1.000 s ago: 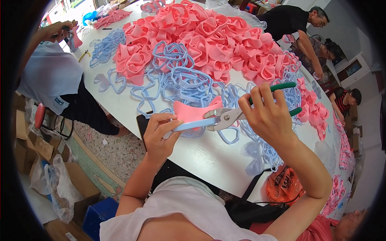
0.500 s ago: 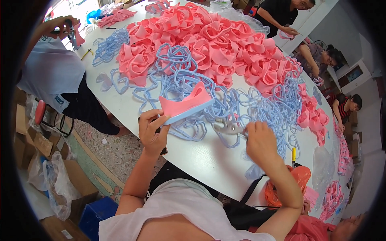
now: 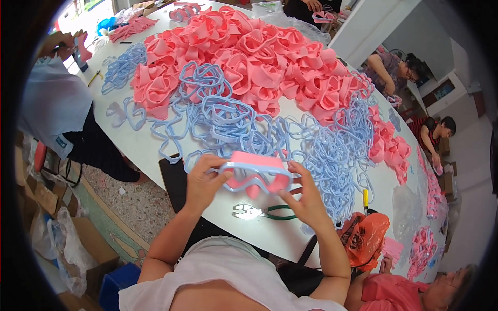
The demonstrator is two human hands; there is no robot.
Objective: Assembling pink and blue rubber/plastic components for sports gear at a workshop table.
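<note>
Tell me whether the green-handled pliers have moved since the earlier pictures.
Yes: out of the right hand, the pliers now lie on the table, closer to its edge by the wearer.

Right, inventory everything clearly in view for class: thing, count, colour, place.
Goggle frame: one, pink and blue, held
Pliers: one, silver and green, table front
Curled pieces: many, pink, heaped on table
Loops: many, light blue, tangled on table
Flat object: one, black, left table edge
Bag: one, orange, lower right
Boxes: several, brown, lower left
Bin: one, blue, lower left
Table: one, white, centre
Other people: five, varied clothing, around table
Left hand: one, bare, centre
Right hand: one, bare, centre
</note>
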